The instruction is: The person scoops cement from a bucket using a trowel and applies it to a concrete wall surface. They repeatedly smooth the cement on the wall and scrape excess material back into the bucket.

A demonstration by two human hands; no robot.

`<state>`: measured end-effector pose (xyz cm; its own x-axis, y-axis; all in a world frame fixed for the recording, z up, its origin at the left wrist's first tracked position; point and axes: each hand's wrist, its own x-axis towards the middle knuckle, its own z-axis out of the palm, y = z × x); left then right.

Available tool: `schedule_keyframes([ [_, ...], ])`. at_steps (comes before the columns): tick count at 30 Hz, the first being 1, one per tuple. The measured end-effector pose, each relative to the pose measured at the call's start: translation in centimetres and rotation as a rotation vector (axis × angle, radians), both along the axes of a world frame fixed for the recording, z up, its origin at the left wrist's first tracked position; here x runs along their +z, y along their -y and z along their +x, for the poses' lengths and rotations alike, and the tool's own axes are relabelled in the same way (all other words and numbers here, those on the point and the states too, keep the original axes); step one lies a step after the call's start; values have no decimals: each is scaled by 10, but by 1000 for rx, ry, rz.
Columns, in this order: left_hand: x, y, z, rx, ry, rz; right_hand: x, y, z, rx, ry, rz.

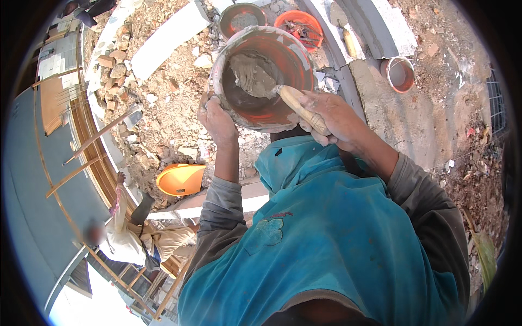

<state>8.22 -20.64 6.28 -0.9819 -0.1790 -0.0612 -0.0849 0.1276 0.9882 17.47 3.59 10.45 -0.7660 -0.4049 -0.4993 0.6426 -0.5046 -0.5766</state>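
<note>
Left hand [218, 120] gripping bucket [297, 62], right hand [333, 117] clasping trowel [292, 99], blade [254, 76] forward-left of it inside bucket, bowl [296, 16] beyond both hands

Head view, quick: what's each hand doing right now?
Left hand: closed, holding the bucket at its left side.
Right hand: closed around the handle of the trowel.

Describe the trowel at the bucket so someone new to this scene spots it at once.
Start from the big teal cloth on the person's torso; just above it in the picture, the left hand holds a mortar-smeared bucket. The trowel has its blade over the bucket's mouth. Unlike the other trowel near the top edge, its handle is gripped by the right hand.
</note>
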Motion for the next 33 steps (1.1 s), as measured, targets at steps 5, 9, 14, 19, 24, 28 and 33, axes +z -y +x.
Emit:
schedule_keyframes([
  [5,22,-4,-43,2,156,105,-1,-31,-22,576,-951,1266],
  [9,19,-6,-66,-49,227,86,18,-34,-51,565,-1633,1505],
  [14,37,-39,-53,-133,300,-45,-10,-32,-102,607,-1585,1737],
  [19,28,-22,-36,-213,252,-70,-49,-25,-75,681,-1082,1637],
  [24,18,-29,-28,-262,152,-74,-62,-7,-8,716,-765,1377],
  [28,26,-14,-32,-253,211,-17,-36,-5,25,432,-828,1257],
  [33,15,-12,-33,-345,201,-11,-58,26,4,316,-865,1446],
])
